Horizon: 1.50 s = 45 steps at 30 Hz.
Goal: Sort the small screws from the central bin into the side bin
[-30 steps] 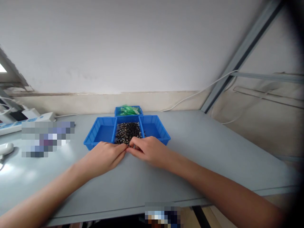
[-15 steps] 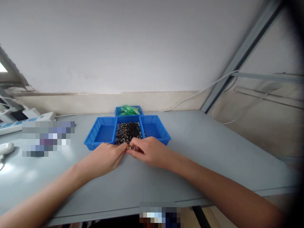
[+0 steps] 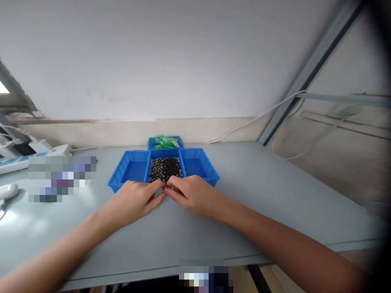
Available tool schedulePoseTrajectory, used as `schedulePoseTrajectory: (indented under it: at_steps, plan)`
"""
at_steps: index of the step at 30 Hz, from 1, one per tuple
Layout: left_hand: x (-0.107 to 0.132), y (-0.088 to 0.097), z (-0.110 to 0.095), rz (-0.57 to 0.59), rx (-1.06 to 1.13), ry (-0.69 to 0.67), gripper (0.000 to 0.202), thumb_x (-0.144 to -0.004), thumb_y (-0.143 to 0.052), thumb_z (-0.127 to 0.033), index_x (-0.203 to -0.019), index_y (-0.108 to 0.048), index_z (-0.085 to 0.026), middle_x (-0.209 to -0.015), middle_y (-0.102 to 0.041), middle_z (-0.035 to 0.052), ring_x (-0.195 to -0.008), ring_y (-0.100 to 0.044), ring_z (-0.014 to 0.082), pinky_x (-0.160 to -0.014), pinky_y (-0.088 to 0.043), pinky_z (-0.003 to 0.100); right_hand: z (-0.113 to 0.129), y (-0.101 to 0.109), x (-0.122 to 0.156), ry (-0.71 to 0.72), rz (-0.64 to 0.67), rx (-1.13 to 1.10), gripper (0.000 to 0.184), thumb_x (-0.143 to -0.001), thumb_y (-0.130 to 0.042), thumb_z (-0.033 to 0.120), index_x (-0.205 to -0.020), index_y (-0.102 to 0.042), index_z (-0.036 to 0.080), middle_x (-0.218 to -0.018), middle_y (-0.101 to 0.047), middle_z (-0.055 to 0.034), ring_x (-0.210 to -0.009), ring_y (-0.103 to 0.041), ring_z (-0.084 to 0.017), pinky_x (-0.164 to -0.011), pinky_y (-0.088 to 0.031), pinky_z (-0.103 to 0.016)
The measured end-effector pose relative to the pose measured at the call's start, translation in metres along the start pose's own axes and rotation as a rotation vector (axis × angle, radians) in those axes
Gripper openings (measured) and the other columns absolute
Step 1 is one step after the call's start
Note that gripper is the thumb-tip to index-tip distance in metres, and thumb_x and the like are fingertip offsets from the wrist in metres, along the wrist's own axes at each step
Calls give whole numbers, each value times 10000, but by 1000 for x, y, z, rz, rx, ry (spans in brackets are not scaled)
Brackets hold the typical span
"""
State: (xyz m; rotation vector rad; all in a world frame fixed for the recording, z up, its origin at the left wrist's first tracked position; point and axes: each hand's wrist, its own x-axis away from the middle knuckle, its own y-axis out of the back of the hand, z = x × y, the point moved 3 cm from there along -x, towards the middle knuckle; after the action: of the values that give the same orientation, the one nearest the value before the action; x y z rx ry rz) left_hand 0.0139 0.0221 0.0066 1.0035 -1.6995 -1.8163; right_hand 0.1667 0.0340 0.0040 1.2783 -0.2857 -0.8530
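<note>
My left hand (image 3: 136, 202) and my right hand (image 3: 192, 193) meet fingertip to fingertip at the front edge of the middle blue bin (image 3: 165, 153). Thumb and forefinger of each are pinched together on a small brass-coloured metal part (image 3: 165, 188), mostly covered by the fingertips. Just beyond them, the bin holds a heap of small dark and shiny metal pieces (image 3: 165, 169), too small to name. A left blue bin (image 3: 134, 171) and a right blue bin (image 3: 198, 167) flank it.
Behind the middle bin, a smaller blue bin (image 3: 149, 143) holds green plastic-looking items (image 3: 166, 141). To the left on the grey table (image 3: 244, 183) lie a white power strip (image 3: 58, 152) and a white plug-like object (image 3: 9, 190). A white cable (image 3: 244, 123) runs along the wall.
The left thumb has spread lower, away from its forefinger, and the fingertips now cover more of the brass-coloured part. The right hand has barely moved, and the bins stay put.
</note>
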Motion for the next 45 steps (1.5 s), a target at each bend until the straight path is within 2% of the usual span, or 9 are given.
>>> schedulePoseTrajectory:
  at_steps: [4, 11, 17, 29, 45]
  plan:
    - [0, 1, 2, -63, 4, 24, 268, -900, -325, -345, -942, -544, -197, -668, -622, -17, -577, -592, 139, -502, -380, 233, 0, 1, -1, -14, 14, 48, 265, -914, -297, 335, -805, -483, 180, -661, -571, -2, -595, -527, -119, -537, -285, -232]
    - [1, 1, 3, -131, -18, 0, 269, -905, -326, -349, -943, -551, -206, -694, -641, -23, -585, -603, 134, -503, -382, 225, 0, 1, -1, -22, 19, 72, 270, -917, -292, 317, -811, -497, 178, -661, -575, -2, -581, -519, -120, -528, -267, -237]
    - [1, 0, 3, -126, -5, -15, 277, -894, -344, -348, -923, -573, -195, -650, -623, -22, -561, -592, 133, -492, -381, 231, 0, -1, -2, -17, 31, -18, 252, -914, -315, 301, -768, -478, 176, -631, -552, 9, -563, -494, -102, -518, -250, -229]
    - [2, 3, 1, -208, 23, -66, 280, -902, -334, -326, -886, -577, -189, -665, -629, -22, -578, -596, 116, -509, -398, 218, 5, 6, -2, -55, 85, -171, 277, -905, -323, 248, -669, -448, 172, -561, -477, 33, -508, -418, -83, -522, -238, -235]
    - [3, 3, 1, -241, 37, -89, 263, -898, -351, -303, -916, -590, -194, -701, -647, -20, -599, -608, 114, -528, -419, 214, 5, 6, -1, -54, 122, -220, 259, -891, -314, 216, -683, -464, 174, -578, -518, 23, -504, -438, -88, -520, -269, -232]
